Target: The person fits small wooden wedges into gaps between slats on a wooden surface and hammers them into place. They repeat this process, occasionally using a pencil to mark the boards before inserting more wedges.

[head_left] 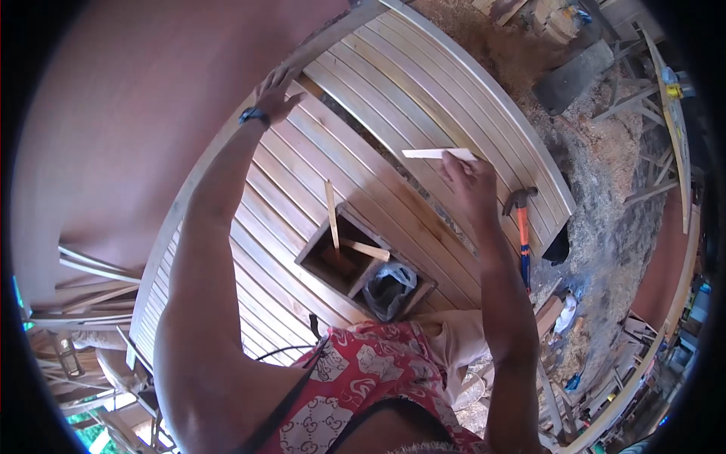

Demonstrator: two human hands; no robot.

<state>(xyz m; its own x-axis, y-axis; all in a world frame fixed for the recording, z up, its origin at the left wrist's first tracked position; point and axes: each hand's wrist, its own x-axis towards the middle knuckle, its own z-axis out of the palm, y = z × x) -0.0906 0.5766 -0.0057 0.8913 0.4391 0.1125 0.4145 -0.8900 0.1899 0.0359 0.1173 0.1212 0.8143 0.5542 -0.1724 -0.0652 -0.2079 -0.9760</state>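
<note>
My left hand [276,96], with a dark watch at the wrist, rests fingers spread on the far edge of a slatted wooden panel [393,83]. Over the panel's middle, my right hand [467,181] pinches a thin pale wood strip [435,153] that points left. Below both hands a small wooden box [318,253] sits on the slats. It holds two loose sticks and a dark plastic bag [387,289].
A hammer [522,227] with an orange handle lies on the panel's right edge, close to my right forearm. Sawdust and wood scraps cover the ground at the upper right. Wooden frames stand at the far right, loose slats are stacked at the lower left.
</note>
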